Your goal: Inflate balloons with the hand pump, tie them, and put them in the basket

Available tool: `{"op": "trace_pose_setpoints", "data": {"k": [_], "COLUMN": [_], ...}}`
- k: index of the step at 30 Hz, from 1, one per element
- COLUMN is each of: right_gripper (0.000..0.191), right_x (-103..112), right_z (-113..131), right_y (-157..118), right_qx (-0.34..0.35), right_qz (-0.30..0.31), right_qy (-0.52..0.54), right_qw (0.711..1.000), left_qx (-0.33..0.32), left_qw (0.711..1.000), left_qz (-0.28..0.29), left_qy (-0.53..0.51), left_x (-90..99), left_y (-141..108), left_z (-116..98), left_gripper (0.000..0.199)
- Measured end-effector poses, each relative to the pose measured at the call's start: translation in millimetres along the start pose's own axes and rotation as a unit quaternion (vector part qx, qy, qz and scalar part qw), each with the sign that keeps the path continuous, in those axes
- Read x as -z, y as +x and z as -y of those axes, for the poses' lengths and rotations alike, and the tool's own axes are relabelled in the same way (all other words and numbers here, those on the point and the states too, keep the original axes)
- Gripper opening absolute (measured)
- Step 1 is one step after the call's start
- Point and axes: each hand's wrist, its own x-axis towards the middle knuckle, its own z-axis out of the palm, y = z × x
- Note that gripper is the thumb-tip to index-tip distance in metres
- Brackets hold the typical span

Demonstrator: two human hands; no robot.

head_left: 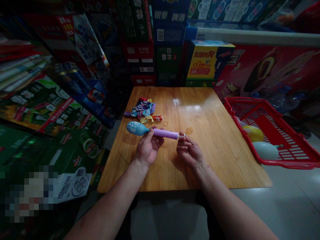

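A purple balloon pump [165, 133] lies level between my hands, above the wooden table. On its left end sits a partly inflated blue balloon [137, 128] with a pale pattern. My left hand [149, 146] pinches the balloon's neck where it meets the pump. At the other end, the fingers of my right hand [189, 149] close on the pump's white handle [182, 136], close to the barrel. Beyond my left hand rests a pile of flat, colourful balloons [143, 110]. Several rubber bands [189, 131] lie past my right hand, and a single rubber band [165, 123] lies near the pile.
The wooden table [200, 110] stands before me. At its right is a red basket [295, 146] holding a pale green balloon [265, 150] and a yellow balloon [253, 133]. Stacked drink cartons [72, 146] crowd the left; a yellow and blue box [203, 61] stands behind the table.
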Motion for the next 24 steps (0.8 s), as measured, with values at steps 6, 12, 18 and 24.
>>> {"op": "trace_pose_setpoints", "data": {"k": [6, 12, 18, 24], "right_gripper": [0.015, 0.01, 0.012, 0.017], "right_x": [0, 0, -1, -1], "right_z": [12, -17, -8, 11], "right_y": [-2, 3, 1, -6], "right_qx": [0.037, 0.01, -0.014, 0.034], "right_qz": [0.042, 0.006, -0.001, 0.04], "right_qy": [-0.025, -0.027, -0.014, -0.03], "right_qw": [0.998, 1.0, 1.0, 0.998], "left_qx": [-0.071, -0.043, -0.028, -0.081], "left_qw": [0.997, 0.998, 0.999, 0.996], "left_qz": [-0.028, -0.006, -0.011, -0.02], "left_qy": [0.017, 0.039, 0.028, 0.019], "left_x": [4.7, -4.4, -1.7, 0.6], "left_y": [8, -11, -6, 0], "left_z": [-22, 6, 2, -18], "left_gripper": [0.025, 0.03, 0.027, 0.025]}}
